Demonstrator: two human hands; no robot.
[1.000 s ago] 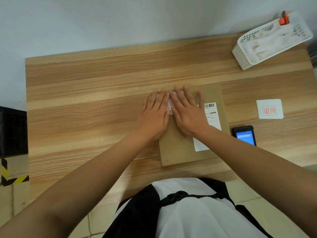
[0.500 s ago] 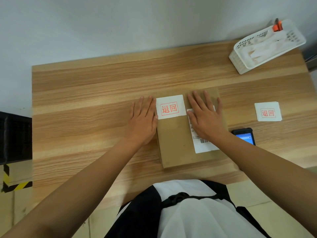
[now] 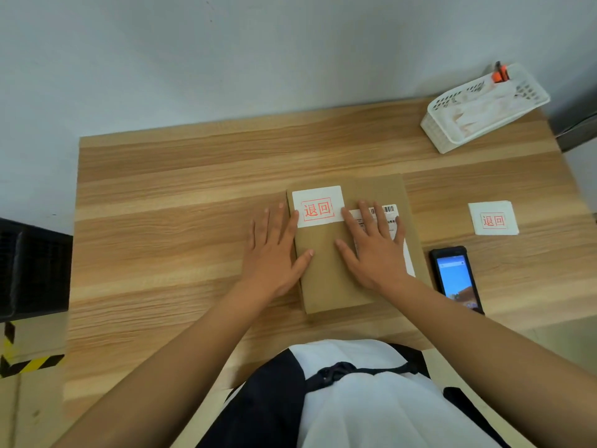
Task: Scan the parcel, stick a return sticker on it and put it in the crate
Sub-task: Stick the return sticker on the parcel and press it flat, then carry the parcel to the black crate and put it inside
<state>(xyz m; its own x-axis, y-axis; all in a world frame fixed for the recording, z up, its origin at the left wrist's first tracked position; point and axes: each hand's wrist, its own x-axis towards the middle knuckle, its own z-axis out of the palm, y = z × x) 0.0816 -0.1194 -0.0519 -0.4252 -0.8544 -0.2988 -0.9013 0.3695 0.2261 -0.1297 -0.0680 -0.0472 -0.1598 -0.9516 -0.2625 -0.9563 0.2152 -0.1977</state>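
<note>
A flat brown cardboard parcel (image 3: 326, 279) lies on the wooden table (image 3: 168, 227), in front of me. A white return sticker with red characters (image 3: 318, 206) sits on its far left corner, and a white shipping label with a barcode (image 3: 387, 210) runs along its right side. My left hand (image 3: 274, 253) lies flat at the parcel's left edge, thumb on the cardboard. My right hand (image 3: 376, 250) rests flat, fingers spread, over the shipping label. A dark crate (image 3: 32, 270) stands off the table's left edge.
A stack of return stickers (image 3: 492, 218) lies to the right. A handheld scanner with a lit screen (image 3: 457, 279) sits beside the parcel's right edge. A white plastic basket (image 3: 484, 108) holding papers stands at the table's far right corner. Yellow-black floor tape (image 3: 29, 363) shows at the lower left.
Both hands slid apart off the sticker, uncovering it. My left hand moved to the parcel's left edge and my right hand moved onto the shipping label. The parcel stayed put.
</note>
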